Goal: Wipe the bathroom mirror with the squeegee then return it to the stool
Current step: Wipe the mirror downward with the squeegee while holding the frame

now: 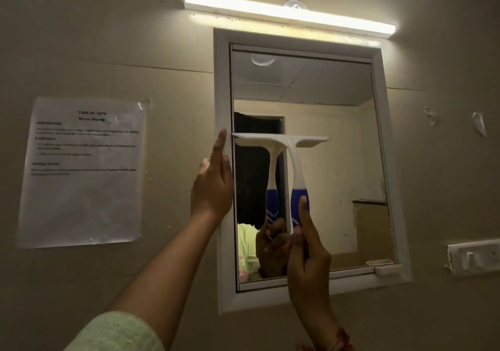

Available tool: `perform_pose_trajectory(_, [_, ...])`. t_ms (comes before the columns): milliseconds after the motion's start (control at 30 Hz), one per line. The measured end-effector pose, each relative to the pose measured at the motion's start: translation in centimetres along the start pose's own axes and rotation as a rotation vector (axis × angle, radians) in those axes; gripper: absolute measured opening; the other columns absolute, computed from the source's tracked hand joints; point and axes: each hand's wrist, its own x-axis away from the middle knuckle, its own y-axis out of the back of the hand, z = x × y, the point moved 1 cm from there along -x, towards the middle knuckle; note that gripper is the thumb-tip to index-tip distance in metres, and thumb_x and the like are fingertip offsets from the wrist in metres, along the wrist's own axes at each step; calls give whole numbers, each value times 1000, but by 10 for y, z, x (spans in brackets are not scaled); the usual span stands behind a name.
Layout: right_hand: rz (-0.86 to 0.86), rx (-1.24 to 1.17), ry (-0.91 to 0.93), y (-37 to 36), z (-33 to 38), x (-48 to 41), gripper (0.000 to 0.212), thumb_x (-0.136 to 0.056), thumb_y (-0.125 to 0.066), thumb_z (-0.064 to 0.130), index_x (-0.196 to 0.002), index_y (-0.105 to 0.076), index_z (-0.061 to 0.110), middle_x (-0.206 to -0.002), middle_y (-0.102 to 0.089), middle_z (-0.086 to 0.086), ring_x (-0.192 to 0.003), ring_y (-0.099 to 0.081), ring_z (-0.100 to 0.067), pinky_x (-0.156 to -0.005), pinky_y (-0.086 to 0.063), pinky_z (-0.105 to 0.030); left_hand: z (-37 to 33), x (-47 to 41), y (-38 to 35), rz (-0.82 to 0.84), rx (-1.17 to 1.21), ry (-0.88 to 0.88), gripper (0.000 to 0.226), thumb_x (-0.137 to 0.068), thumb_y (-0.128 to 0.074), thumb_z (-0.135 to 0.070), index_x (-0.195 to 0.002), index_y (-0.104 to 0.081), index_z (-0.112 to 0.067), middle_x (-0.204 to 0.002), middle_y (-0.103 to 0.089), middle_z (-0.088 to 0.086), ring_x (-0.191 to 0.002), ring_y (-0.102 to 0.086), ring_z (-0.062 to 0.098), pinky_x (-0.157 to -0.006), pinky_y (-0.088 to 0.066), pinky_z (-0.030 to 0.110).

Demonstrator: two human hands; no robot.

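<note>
Gripping the squeegee (293, 166) by its blue handle, the right hand (308, 253) holds its white blade level against the mirror (324, 134), about halfway up at the glass's left side. The left hand (213, 180), fingers extended and grasping nothing, rests flat on the frame (223, 80).

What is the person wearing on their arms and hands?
The hands are bare, with no gloves or rings that show. The left hand comes from an arm with a pale green sleeve pushed up near the elbow. The right hand has something red around the wrist, perhaps a thread or bangle, too blurred to tell.
</note>
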Motion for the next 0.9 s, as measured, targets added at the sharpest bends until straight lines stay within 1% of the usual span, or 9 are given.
perform_pose_trajectory(67, [-19, 14, 36, -1, 5, -17, 44, -97, -33, 32, -134, -26, 55, -93, -61, 2, -71, -56, -3, -65, -50, -20, 1, 0, 0, -6, 0, -2, 46, -98, -19, -35, -142, -8, -43, -78, -51, 9, -50, -44, 11, -48, -33, 17])
perform_pose_trajectory(167, [-5, 7, 54, -2, 7, -36, 49, -97, -38, 18, -137, -28, 45, -92, -60, 23, -74, -58, -3, -65, -51, -17, 1, 0, -1, -16, -8, -4, 45, -98, -20, -35, -141, -7, -44, -75, -49, 8, -49, -42, 10, -49, -30, 16])
perform_pose_trajectory(300, [32, -45, 9, 4, 2, -7, 48, -92, -37, 34, -135, -27, 54, -98, -61, 8, -79, -61, -5, -68, -52, -15, 0, 0, -1, -14, -1, 8, 45, -98, -20, -34, -141, -8, -43, -77, -49, 8, -50, -43, 10, -48, -31, 17])
perform_pose_trajectory(433, [30, -99, -41, 9, 3, 13, 47, -89, -37, 40, -134, -32, 54, -108, -61, 6, -81, -60, -4, -67, -51, -14, 0, 0, -1, -13, 3, 3, 46, -99, -22, -32, -142, -9, -41, -78, -52, 11, -51, -43, 11, -49, -34, 19])
perform_pose_trajectory(500, [16, -100, -15, 10, 11, -7, 45, -92, -37, 33, -134, -34, 49, -100, -60, 0, -72, -57, 2, -60, -48, -10, 0, -1, -1, -12, 5, -2, 46, -99, -22, -32, -142, -9, -40, -78, -51, 11, -51, -42, 11, -49, -33, 20])
perform_pose_trajectory(600, [12, -96, 52, 12, 23, -38, 48, -96, -39, 10, -131, -34, 43, -87, -56, 12, -69, -56, 7, -60, -44, -4, 1, -1, -1, -18, 0, -1, 46, -99, -21, -32, -144, -11, -38, -76, -50, 11, -50, -40, 11, -48, -31, 20])
perform_pose_trajectory(667, [13, -115, 61, 13, 24, -41, 50, -96, -39, 6, -129, -34, 44, -90, -55, 14, -69, -56, 8, -61, -44, -3, 1, 0, -1, -17, -3, 0, 46, -99, -21, -32, -144, -11, -37, -78, -51, 11, -50, -40, 12, -48, -30, 20])
perform_pose_trajectory(833, [75, -272, -100, 15, 16, 14, 44, -89, -40, 31, -123, -42, 58, -89, -55, 1, -64, -52, 1, -58, -46, -12, -1, 1, -1, -17, -9, -1, 46, -99, -21, -32, -144, -12, -35, -82, -51, 8, -51, -39, 10, -48, -29, 19])
perform_pose_trajectory(900, [88, -343, -140, 14, 20, 22, 43, -88, -41, 31, -122, -44, 55, -89, -55, -2, -62, -53, 1, -56, -46, -11, -1, 1, 0, -22, -9, 2, 46, -99, -22, -31, -145, -12, -34, -79, -50, 8, -50, -39, 9, -48, -28, 18])
